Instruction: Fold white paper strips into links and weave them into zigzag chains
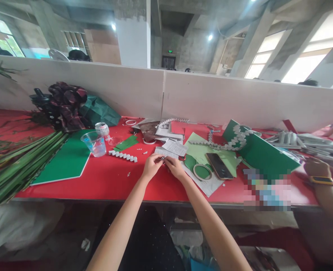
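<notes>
My left hand (152, 165) and my right hand (175, 166) meet over the middle of the red table, fingertips pinched together. Between them is a small piece, greyish where it shows; it is too small and covered to name. Just beyond my fingers lie printed paper sheets (170, 147). To the left of my left hand rests a short zigzag chain of folded paper (123, 155). A longer folded paper chain (225, 145) curves across light green paper (194, 141) on the right. A phone (219, 165) and a tape roll (202, 172) lie right of my right hand.
A plastic cup (94, 145), a can (102, 130) and long green leaves (28, 162) on a green board (65, 162) occupy the left. Another green board (265, 150) leans at right. A co-worker's hand (318, 171) works at the right edge. A white partition (121, 88) runs behind.
</notes>
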